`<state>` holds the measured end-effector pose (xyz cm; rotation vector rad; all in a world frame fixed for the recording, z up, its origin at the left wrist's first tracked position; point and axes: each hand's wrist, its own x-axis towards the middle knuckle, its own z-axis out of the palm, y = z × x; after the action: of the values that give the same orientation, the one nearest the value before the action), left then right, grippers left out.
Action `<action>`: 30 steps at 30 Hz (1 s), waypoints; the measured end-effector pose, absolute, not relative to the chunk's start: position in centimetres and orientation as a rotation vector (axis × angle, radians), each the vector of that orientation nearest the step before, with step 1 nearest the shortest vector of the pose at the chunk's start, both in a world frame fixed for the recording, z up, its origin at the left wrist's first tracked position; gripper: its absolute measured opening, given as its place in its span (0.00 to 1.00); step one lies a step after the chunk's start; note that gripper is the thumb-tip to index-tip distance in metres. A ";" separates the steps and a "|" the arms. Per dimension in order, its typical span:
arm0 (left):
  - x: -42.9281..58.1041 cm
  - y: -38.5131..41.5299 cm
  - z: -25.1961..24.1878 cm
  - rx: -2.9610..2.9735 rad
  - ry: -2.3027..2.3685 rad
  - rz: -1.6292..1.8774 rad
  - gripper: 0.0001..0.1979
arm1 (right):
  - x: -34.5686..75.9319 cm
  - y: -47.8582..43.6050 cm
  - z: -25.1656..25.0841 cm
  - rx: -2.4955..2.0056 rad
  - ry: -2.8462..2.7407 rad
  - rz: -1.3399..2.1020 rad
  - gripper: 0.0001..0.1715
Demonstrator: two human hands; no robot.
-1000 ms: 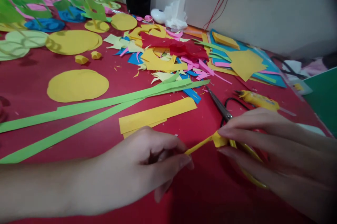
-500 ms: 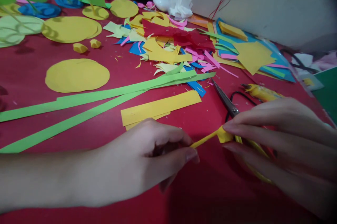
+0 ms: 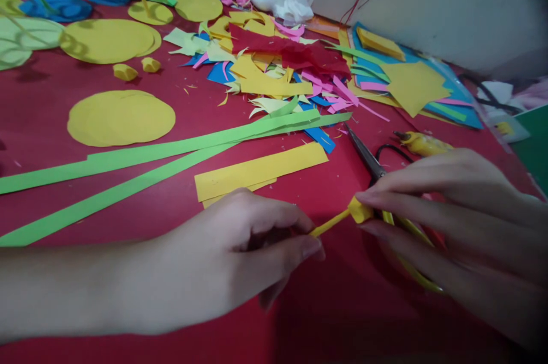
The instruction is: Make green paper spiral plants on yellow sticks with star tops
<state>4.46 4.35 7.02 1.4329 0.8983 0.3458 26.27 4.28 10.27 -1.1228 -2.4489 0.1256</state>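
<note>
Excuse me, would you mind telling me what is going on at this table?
A person's left hand pinches a thin yellow stem, while the right hand holds the small folded yellow piece at the stem's other end. Scissors lie by the right hand, partly hidden by it. Beyond the hands are long green strips, shorter yellow strips and a pile of colored paper scraps.

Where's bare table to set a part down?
Mostly bare: table between yellow discs, green strips and scrap pile; also the shadowed near stretch between left hand and right hand. Crowded: scrap pile, and around scissors, partly hidden by right hand.
</note>
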 end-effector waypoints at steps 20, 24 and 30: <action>4.2 4.4 7.3 1.394 0.779 0.310 0.17 | 27.7 5.0 11.0 -1.195 -2.405 0.292 0.28; 3.7 4.3 7.0 1.337 0.727 0.354 0.19 | 27.2 5.1 10.4 -1.317 -2.318 0.676 0.30; 3.5 4.3 7.4 1.185 0.732 0.227 0.18 | 26.7 4.8 9.4 -1.313 -2.024 1.204 0.19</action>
<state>3.51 4.33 7.36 1.1847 0.7316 0.2268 26.72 4.81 9.36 -1.3127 -2.0244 1.2037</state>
